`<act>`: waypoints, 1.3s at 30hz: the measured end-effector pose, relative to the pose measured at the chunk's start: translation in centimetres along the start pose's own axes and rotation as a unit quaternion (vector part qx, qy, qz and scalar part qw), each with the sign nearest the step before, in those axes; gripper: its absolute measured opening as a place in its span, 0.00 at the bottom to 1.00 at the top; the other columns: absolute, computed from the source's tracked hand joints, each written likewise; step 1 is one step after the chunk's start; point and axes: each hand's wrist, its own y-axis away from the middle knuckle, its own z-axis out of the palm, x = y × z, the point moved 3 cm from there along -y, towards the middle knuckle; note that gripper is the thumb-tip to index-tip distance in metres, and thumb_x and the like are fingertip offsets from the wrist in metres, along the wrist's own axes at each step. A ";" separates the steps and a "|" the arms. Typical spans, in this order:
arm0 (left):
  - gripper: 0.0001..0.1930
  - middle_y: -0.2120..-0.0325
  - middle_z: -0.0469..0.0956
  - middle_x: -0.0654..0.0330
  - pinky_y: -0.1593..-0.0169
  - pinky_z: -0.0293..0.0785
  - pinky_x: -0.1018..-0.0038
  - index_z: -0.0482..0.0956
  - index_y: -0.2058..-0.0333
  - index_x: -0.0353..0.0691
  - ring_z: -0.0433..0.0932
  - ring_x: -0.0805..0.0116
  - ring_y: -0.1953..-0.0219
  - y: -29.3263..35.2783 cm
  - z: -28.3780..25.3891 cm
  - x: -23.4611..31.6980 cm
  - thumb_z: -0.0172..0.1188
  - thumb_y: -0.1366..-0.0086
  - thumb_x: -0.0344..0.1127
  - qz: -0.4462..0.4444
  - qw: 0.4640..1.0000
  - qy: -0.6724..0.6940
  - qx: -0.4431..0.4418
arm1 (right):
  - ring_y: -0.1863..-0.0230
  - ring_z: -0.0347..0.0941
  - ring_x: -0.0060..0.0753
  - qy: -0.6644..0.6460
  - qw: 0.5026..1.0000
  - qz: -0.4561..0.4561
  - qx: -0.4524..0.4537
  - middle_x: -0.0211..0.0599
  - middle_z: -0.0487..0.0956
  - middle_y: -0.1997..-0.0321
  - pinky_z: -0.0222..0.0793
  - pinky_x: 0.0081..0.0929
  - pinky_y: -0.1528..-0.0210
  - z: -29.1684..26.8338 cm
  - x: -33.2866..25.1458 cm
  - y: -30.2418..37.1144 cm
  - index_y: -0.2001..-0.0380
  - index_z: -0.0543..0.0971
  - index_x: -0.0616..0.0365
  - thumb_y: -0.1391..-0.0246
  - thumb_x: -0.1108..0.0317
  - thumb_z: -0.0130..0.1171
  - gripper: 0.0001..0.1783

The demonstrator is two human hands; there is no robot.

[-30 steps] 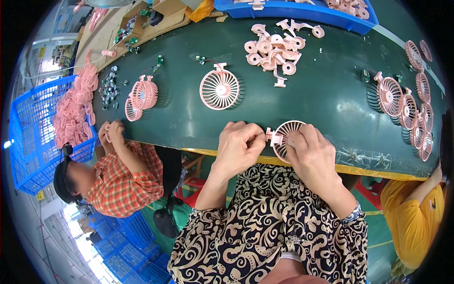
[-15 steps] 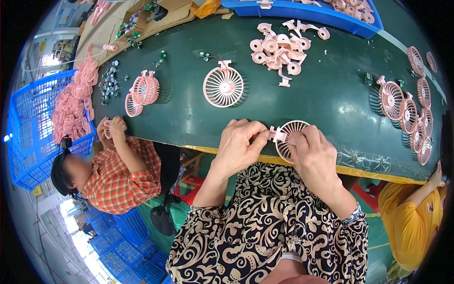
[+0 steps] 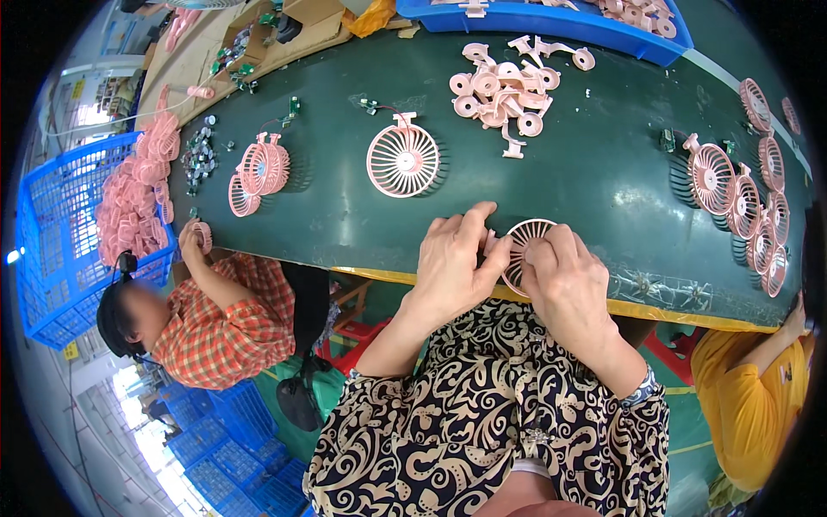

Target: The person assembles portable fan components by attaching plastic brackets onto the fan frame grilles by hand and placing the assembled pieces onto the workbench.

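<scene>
A round pink plastic fan grille (image 3: 527,231) is between my hands at the near edge of the table. My right hand (image 3: 568,280) grips it from the right, fingers bent over its hub. My left hand (image 3: 452,267) is at the grille's left side, where the neck is mostly hidden. Its thumb presses against that side, while the index finger is raised and stretched out. Farther off, another pink grille (image 3: 403,162) lies flat with a wire running to a small green circuit board (image 3: 370,106).
Loose pink brackets (image 3: 504,90) lie in a pile below a blue tray (image 3: 551,19). Grilles (image 3: 711,179) line the right side; more stacked grilles (image 3: 263,168) stand left. A co-worker in a checked shirt (image 3: 220,332) sits left, another in yellow (image 3: 745,414) right.
My left hand has turned and shifted right against the grille, its index finger lifting from the pinch and now covering the neck. My right hand stays on the grille.
</scene>
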 end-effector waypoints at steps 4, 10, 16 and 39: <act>0.21 0.79 0.77 0.62 0.59 0.71 0.62 0.73 0.43 0.33 0.79 0.60 0.72 -0.1 0.4 0.0 0.64 0.33 0.32 0.021 1.000 -0.001 0.015 | 0.65 0.78 0.41 -0.023 0.999 0.007 0.035 0.38 0.72 0.64 0.75 0.38 0.70 0.6 0.4 0.2 0.66 0.77 0.58 0.55 0.77 0.67 0.12; 0.21 0.80 0.75 0.64 0.61 0.72 0.62 0.72 0.45 0.34 0.77 0.60 0.75 0.0 0.4 -0.1 0.65 0.35 0.30 0.040 0.999 -0.001 0.026 | 0.67 0.77 0.42 -0.030 0.999 -0.008 0.027 0.37 0.72 0.64 0.74 0.39 0.71 0.2 0.4 -0.2 0.66 0.76 0.58 0.56 0.78 0.67 0.12; 0.21 0.81 0.74 0.64 0.60 0.72 0.63 0.72 0.45 0.34 0.76 0.60 0.77 -0.2 0.4 -0.2 0.65 0.34 0.31 0.028 1.000 -0.001 0.006 | 0.66 0.78 0.42 -0.052 0.998 -0.012 0.044 0.38 0.72 0.65 0.75 0.38 0.71 0.2 0.7 -0.2 0.66 0.77 0.59 0.55 0.77 0.68 0.12; 0.20 0.53 0.81 0.51 0.47 0.74 0.57 0.78 0.47 0.38 0.77 0.48 0.52 -0.5 -4.9 -1.5 0.69 0.37 0.32 0.074 0.965 -0.035 0.249 | 0.51 0.80 0.52 -0.046 0.987 0.152 0.024 0.44 0.79 0.46 0.78 0.40 0.51 -7.3 5.3 4.2 0.51 0.81 0.61 0.53 0.66 0.76 0.26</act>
